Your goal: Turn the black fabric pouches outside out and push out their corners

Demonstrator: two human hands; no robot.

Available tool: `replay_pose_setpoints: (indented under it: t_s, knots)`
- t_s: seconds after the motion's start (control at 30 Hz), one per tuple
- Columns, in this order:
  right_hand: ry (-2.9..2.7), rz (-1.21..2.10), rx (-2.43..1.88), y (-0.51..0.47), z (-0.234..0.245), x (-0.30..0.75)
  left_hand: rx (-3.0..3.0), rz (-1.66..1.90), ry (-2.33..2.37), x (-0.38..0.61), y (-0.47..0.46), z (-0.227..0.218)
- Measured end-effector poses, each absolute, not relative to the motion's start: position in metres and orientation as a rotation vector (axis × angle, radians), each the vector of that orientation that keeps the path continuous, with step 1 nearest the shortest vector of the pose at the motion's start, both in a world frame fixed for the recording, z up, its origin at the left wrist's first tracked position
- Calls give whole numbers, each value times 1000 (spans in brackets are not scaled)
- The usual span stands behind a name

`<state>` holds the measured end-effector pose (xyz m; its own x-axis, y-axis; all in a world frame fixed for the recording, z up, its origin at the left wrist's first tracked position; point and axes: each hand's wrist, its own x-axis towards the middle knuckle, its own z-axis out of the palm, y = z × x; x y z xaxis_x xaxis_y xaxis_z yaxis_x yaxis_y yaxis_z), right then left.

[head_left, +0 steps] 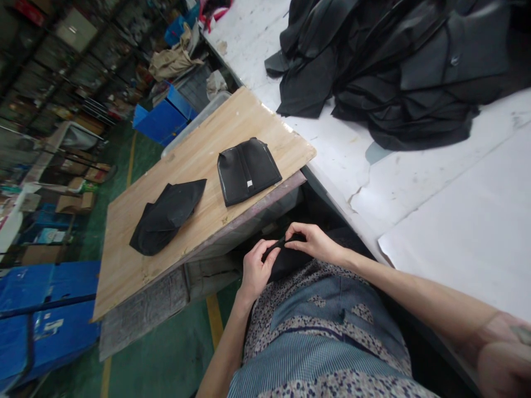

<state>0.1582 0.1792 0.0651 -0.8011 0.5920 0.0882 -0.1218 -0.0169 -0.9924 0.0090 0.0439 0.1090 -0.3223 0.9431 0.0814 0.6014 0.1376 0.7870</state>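
Close to my lap, both hands pinch the edge of a black fabric piece (286, 262). My left hand (259, 265) grips it with thumb and fingers, and my right hand (311, 242) pinches the same edge just beside it. Most of that piece hangs low and is hard to make out against the dark gap. On the wooden board (124, 237) ahead lies a flat black fabric piece (249, 170) with a small white label. A crumpled black fabric piece (166, 215) rests to its left.
A large heap of black fabric (385, 66) covers the far part of the white table (448, 237) at right. Blue bins (161, 116) stand beyond the board, and blue boxes (45, 315) are at lower left. Cluttered shelves (53, 55) line the back.
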Motion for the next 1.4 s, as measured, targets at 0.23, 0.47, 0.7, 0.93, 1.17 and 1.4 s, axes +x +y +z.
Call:
replay_pose_setpoints:
  t_s: [0.23, 0.47, 0.7, 0.93, 1.17, 1.4]
  knots:
    - [-1586, 2174, -354, 180, 71, 159, 1434, 1006, 1915, 4, 41, 107]
    - [-1813, 1831, -448, 180, 67, 159, 1441, 965, 1924, 3, 40, 104]
    - [-2066, 1615, -416, 179, 64, 161, 1401, 902, 1992, 11, 41, 105]
    - [-1952, 1784, -258, 180, 63, 161, 1317, 909, 1974, 10, 41, 106]
    - [-1806, 1893, -401, 183, 63, 159, 1336, 906, 1940, 7, 39, 105]
    - [-1786, 1927, -439, 181, 63, 158, 1292, 942, 1927, 7, 40, 104]
